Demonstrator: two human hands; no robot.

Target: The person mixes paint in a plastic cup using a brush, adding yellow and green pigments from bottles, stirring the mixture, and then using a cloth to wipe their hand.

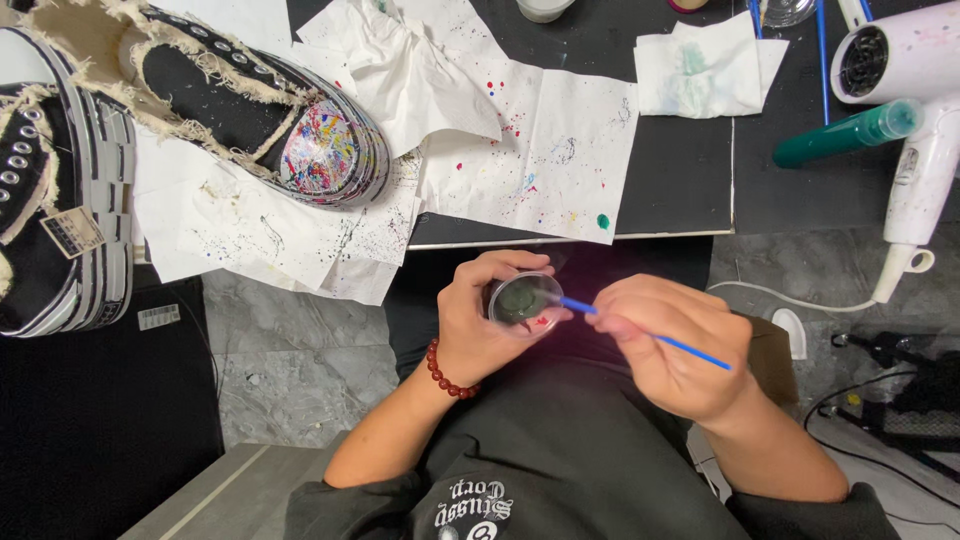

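My left hand [480, 320] grips a small clear round cup [523, 300] with dark green paint inside, held over my lap below the table edge. A red bead bracelet [447, 375] circles that wrist. My right hand [672, 345] holds a thin blue paintbrush [690, 350], its tip reaching into the cup. On the table's left a black frayed canvas shoe [250, 110] with a paint-splattered toe cap lies on white paper. A second black shoe [55, 210] stands at the far left.
Paint-speckled white paper sheets [560, 150] cover the dark table. A stained tissue [705, 70], a green tube [850, 132] and a white hair dryer [915, 110] lie at the right. Cables [870, 410] run over the grey stone floor.
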